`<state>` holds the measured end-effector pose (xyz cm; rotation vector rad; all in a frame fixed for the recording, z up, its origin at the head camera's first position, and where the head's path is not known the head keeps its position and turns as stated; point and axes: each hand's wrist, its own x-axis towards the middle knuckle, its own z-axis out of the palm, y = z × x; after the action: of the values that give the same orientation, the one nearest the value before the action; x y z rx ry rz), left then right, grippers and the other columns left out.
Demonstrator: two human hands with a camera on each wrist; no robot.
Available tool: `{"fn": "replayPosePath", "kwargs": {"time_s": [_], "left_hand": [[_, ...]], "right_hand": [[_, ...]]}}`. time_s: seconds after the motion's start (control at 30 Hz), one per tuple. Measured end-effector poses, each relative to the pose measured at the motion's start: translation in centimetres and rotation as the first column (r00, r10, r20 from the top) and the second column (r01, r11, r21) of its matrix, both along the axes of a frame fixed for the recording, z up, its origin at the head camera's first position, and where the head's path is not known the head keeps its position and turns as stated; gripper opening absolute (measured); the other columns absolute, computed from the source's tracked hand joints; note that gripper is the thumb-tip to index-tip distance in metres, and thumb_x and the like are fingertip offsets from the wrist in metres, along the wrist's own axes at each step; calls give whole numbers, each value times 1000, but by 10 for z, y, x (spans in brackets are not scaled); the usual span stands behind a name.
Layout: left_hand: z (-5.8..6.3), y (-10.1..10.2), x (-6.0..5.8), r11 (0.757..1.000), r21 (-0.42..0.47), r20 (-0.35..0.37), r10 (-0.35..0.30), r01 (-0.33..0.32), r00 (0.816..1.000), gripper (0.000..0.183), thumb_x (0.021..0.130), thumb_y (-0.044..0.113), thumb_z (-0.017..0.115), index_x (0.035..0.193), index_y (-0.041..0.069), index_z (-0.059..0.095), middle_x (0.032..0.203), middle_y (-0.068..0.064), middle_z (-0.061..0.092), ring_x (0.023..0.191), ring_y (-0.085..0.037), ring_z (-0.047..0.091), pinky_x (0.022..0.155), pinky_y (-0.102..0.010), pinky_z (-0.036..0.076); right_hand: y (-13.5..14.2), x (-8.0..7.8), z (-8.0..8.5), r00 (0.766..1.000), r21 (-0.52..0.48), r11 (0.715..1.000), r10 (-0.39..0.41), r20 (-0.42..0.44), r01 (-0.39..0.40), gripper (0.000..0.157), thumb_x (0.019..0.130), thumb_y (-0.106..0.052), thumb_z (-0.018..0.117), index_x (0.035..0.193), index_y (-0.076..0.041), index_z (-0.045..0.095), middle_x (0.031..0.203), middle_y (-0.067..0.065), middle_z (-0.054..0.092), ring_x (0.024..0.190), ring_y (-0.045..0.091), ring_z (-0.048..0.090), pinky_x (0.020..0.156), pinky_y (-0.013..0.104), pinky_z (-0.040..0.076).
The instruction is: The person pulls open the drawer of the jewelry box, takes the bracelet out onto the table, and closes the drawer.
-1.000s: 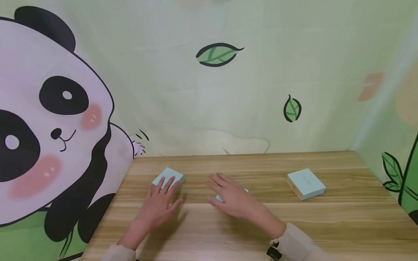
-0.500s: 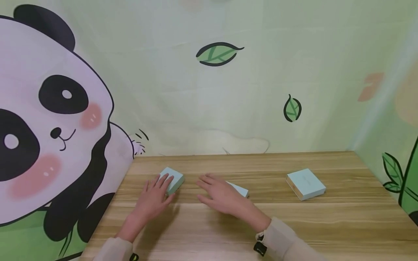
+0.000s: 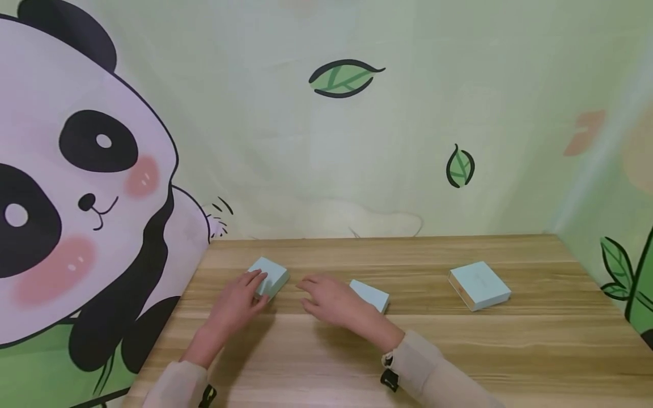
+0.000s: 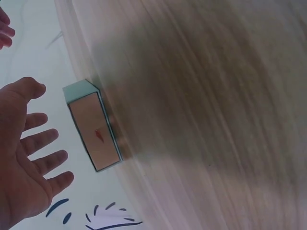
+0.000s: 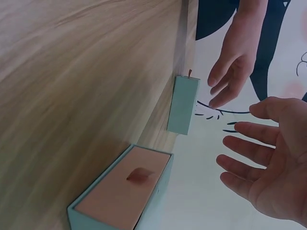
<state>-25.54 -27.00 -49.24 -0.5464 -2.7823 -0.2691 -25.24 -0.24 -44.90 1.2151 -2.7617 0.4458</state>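
A pale blue box [image 3: 274, 277] sits on the left of the table. My left hand [image 3: 233, 303] hovers at its near left side, and its fingers overlap the box top in the head view. In the left wrist view that box [image 4: 93, 132] shows a brown end with a small reddish tab, and a gap separates it from the spread fingers. My right hand [image 3: 334, 301] holds nothing; its fingers are apart, above and left of a second pale blue box [image 3: 371, 296], partly hidden by the hand. The right wrist view shows this box [image 5: 124, 187] below the relaxed fingers.
A third pale blue box [image 3: 479, 285] lies at the right of the wooden table [image 3: 551, 340]. Behind the table hangs a light green backdrop [image 3: 255, 113] printed with a panda and leaves. A dark band [image 3: 390, 378] circles the right wrist.
Both hands have shifted left, the right one farther, baring more of the middle box. The left fingers now cover less of the left box. The head view has dipped slightly; the boxes stay put.
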Motion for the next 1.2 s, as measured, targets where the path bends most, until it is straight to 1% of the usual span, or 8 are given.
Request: {"fn": "replayPosePath", "kwargs": {"time_s": [0.17,0.3,0.4,0.53,0.67,1.0,1.1,1.2], "left_hand": [[-3,-1,-5,1000,1,8,1,-1,1000,54,92,27,75,135,-1,60,137,-25,59,120,-46,59,100,-59,49],[-4,-1,-12,999,21,59,29,-30,998,55,93,29,75,136,0,59,139,-26,57,124,-47,56,102,-61,47],[-6,-2,-19,999,13,104,50,-51,993,55,94,31,73,137,1,58,141,-25,55,127,-47,53,103,-61,46],[-6,-3,-27,999,-15,123,48,-47,991,54,95,32,72,136,0,58,140,-25,56,127,-47,52,105,-60,44],[-6,-5,-27,998,-31,135,54,-50,989,50,95,31,72,133,0,61,136,-25,58,125,-47,52,105,-59,44],[-5,-6,-26,997,-66,121,40,-32,992,45,92,25,73,127,-1,64,133,-26,59,121,-49,54,102,-60,47],[-6,-7,-25,997,-75,128,39,-30,991,45,91,23,73,127,-1,63,133,-26,59,121,-49,54,100,-60,48],[-7,-7,-23,997,-71,108,33,-25,994,44,88,19,76,125,-2,63,131,-26,60,119,-49,56,99,-59,49]], "right_hand": [[-8,-5,-1,1000,-10,1000,26,-12,-26,40,103,-28,57,135,-4,64,135,11,64,125,26,61,108,36,47],[-15,-8,0,999,1,999,34,-6,-34,41,104,-28,56,137,-5,63,137,11,64,127,25,60,109,35,46],[-21,-10,1,1000,18,999,28,8,-29,42,105,-29,55,139,-5,62,139,11,63,129,24,59,110,35,45],[-28,-12,-1,1000,19,999,27,7,-27,40,104,-27,56,137,-6,63,135,10,65,124,24,62,106,34,48],[-32,-13,-5,999,27,999,33,2,-34,38,102,-26,58,135,-7,65,131,10,67,121,24,64,104,34,50],[-35,-13,-11,999,58,998,15,42,-17,39,104,-28,56,138,-9,63,136,9,65,125,24,61,107,35,48],[-36,-13,-12,998,49,999,12,65,-16,40,104,-28,56,138,-8,63,137,9,64,126,24,61,108,35,47],[-36,-13,-13,997,29,999,15,78,-18,39,104,-27,57,137,-7,63,136,9,64,126,24,61,108,34,47]]}}
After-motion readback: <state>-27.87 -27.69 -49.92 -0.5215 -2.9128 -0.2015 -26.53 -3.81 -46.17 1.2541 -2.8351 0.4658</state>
